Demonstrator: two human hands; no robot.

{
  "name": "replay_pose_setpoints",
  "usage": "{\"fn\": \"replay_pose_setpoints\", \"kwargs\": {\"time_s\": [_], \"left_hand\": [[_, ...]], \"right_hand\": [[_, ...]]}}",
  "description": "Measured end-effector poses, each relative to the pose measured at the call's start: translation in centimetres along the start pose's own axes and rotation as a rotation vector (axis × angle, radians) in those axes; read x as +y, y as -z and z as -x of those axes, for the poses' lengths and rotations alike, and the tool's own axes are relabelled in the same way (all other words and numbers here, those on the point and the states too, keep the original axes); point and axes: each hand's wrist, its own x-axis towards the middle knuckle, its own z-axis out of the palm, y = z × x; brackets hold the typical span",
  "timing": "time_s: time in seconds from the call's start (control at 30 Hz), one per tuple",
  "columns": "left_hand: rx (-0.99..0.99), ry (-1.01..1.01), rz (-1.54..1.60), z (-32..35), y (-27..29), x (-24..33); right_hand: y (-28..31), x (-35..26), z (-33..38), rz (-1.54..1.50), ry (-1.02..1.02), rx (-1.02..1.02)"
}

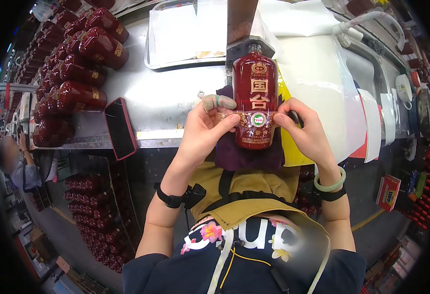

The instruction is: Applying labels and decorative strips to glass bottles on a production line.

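A dark red glass bottle (259,85) with gold lettering lies on its back before me, its neck pointing away. Across its lower part stretches a decorated label strip (258,119) with a round white and green emblem. My left hand (204,126), with pale covers on some fingers, pinches the strip's left end between thumb and fingers. At the other end, the thumb and forefinger of my right hand (307,128) pinch the strip. Something dark shows in the curl of my right fingers; its kind is hidden. Under the bottle is a dark purple cloth (242,160).
Several red bottles (85,97) lie stacked at the left, beside a phone in a red case (121,128). A metal tray (175,63) with white sheets sits at the far side. White and yellow sheets (317,93) cover the bench to the right. More bottles (90,208) stand below left.
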Motion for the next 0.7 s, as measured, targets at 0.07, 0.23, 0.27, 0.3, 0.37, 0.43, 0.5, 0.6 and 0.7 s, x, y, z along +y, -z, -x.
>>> {"fn": "replay_pose_setpoints", "kwargs": {"time_s": [0.07,0.23,0.27,0.3,0.37,0.43,0.5,0.6,0.7], "left_hand": [[0.003,0.001,0.003,0.01,-0.05,0.0],[0.019,-0.016,-0.018,0.13,-0.24,0.1],[0.021,-0.016,-0.019,0.15,-0.2,0.05],[0.022,-0.01,-0.018,0.13,-0.19,0.01],[0.022,-0.004,-0.018,0.1,-0.2,-0.03],[0.024,-0.018,-0.013,0.09,-0.26,-0.05],[0.022,-0.018,-0.013,0.1,-0.26,-0.01],[0.021,-0.02,-0.006,0.18,-0.31,0.11],[0.018,-0.015,-0.001,0.18,-0.26,0.1]], "right_hand": [[-0.01,0.02,0.01,0.004,-0.005,-0.002],[-0.01,0.01,0.01,0.01,0.007,0.005],[-0.03,-0.01,0.0,0.009,0.008,0.003],[-0.01,-0.07,0.02,0.011,-0.001,0.003],[0.01,-0.17,0.02,0.014,-0.01,0.003],[0.01,-0.22,0.0,0.018,0.004,0.008],[-0.11,-0.06,0.02,0.011,0.016,0.018],[-0.13,-0.14,0.02,0.01,0.022,0.024],[-0.16,-0.06,0.05,0.015,0.018,0.024]]}}
